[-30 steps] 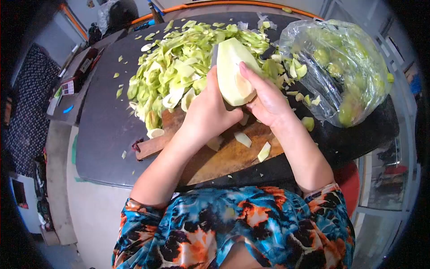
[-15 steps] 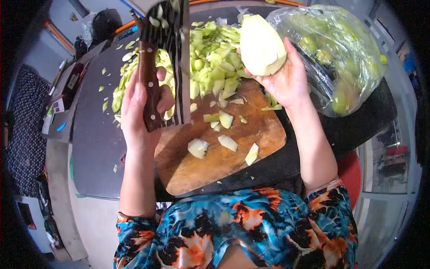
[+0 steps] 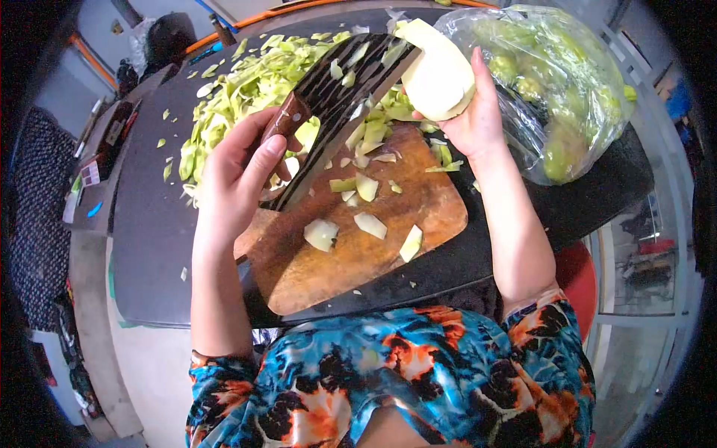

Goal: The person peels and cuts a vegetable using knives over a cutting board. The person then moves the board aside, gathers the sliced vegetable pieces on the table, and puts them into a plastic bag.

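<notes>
My left hand is closed round the brown wooden handle of a wide cleaver. Its dark, streaked blade slants up to the right, with pale scraps stuck on it. My right hand, palm up, cups a large peeled, pale green fruit. The blade's far end meets the fruit's left edge in view; whether they touch I cannot tell. Beneath the hands lies a wooden cutting board with several pale pieces, among them a cut chunk. Behind the cleaver spreads a heap of green-white slices.
A clear plastic bag of green fruit stands at the back right of the dark table. Scraps lie scattered over the table's left side. A red stool shows at the right, below the table edge.
The cleaver has swung from upright to slanting rightward, bringing its blade end up to the fruit. My left hand has turned with it. The fruit stays in my right hand, nearly in place.
</notes>
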`<state>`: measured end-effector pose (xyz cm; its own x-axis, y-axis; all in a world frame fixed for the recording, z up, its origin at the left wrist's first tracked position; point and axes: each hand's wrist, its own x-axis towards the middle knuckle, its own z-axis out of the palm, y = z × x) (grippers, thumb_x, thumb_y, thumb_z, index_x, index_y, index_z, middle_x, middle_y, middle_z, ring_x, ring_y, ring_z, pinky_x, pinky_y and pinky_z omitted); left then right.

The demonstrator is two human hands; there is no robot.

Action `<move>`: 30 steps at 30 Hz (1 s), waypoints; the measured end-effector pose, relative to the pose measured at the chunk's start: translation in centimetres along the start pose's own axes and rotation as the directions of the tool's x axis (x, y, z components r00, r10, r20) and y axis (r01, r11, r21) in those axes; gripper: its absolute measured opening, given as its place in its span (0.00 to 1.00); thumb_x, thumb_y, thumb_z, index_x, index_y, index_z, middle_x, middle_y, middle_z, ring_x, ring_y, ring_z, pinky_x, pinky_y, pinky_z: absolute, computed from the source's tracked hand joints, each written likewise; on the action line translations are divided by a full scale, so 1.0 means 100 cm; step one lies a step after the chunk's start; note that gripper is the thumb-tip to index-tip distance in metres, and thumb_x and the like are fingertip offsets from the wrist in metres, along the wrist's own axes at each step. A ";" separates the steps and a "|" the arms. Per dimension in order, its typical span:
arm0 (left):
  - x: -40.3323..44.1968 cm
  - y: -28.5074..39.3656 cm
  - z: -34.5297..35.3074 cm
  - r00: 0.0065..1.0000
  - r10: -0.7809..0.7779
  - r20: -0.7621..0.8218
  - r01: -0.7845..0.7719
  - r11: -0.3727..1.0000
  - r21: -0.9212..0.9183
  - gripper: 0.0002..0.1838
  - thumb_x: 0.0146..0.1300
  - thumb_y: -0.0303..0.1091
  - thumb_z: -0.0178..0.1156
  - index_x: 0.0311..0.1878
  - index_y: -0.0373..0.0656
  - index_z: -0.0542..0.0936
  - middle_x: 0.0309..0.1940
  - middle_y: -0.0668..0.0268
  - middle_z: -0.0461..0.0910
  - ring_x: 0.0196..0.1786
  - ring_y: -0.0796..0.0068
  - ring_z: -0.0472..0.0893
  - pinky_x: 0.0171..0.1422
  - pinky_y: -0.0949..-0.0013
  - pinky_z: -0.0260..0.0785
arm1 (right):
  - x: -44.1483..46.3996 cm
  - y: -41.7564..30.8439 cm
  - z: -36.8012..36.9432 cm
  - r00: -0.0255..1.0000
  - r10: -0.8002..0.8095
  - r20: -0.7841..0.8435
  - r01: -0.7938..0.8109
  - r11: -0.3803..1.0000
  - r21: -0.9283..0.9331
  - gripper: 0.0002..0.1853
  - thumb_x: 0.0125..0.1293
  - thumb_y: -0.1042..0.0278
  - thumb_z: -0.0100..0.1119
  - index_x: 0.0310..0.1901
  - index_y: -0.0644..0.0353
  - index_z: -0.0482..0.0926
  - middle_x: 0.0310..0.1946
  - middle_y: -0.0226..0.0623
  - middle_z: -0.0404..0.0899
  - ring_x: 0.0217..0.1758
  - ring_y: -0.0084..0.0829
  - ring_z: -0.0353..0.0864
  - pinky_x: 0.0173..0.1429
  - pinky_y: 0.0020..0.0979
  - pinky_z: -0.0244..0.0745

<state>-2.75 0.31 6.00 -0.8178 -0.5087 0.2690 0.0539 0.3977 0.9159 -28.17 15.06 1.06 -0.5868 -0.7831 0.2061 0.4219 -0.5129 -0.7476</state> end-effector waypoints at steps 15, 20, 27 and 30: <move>-0.006 0.004 0.007 1.000 0.019 -0.020 -0.015 0.984 0.180 0.19 0.68 0.36 0.56 0.58 0.35 0.73 0.30 0.71 0.80 0.25 0.88 0.68 0.30 0.81 0.64 | -0.002 -0.002 0.005 0.998 -0.043 -0.055 0.037 0.994 -0.103 0.31 0.67 0.38 0.45 0.58 0.58 0.71 0.48 0.38 0.79 0.48 0.36 0.82 0.41 0.46 0.81; -0.005 0.007 0.005 1.000 -0.009 -0.022 0.013 0.979 0.204 0.19 0.68 0.36 0.56 0.57 0.35 0.74 0.29 0.71 0.80 0.25 0.88 0.69 0.30 0.81 0.64 | -0.001 0.000 0.004 0.994 -0.023 -0.108 0.011 0.994 -0.111 0.30 0.67 0.40 0.44 0.57 0.58 0.71 0.48 0.39 0.79 0.47 0.35 0.82 0.39 0.45 0.81; -0.006 0.009 -0.002 0.999 -0.036 -0.007 0.036 0.949 0.314 0.19 0.68 0.37 0.56 0.57 0.36 0.74 0.29 0.70 0.79 0.27 0.86 0.71 0.30 0.79 0.64 | -0.005 -0.007 0.004 1.000 -0.024 0.002 0.024 0.966 -0.259 0.28 0.67 0.47 0.47 0.60 0.60 0.70 0.47 0.37 0.79 0.45 0.29 0.81 0.36 0.40 0.82; -0.006 0.012 -0.005 1.000 -0.001 0.024 -0.008 0.941 0.338 0.18 0.68 0.37 0.56 0.56 0.36 0.75 0.28 0.69 0.78 0.27 0.85 0.70 0.30 0.79 0.64 | -0.006 -0.012 -0.001 0.998 0.005 0.064 0.012 0.962 -0.272 0.28 0.65 0.50 0.51 0.60 0.61 0.71 0.46 0.36 0.79 0.45 0.27 0.80 0.40 0.37 0.81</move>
<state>-1.92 0.76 7.07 -0.8314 -0.4904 0.2613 -0.1366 0.6361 0.7594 -28.37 16.13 1.80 -0.5394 -0.8066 0.2419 0.2104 -0.4073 -0.8887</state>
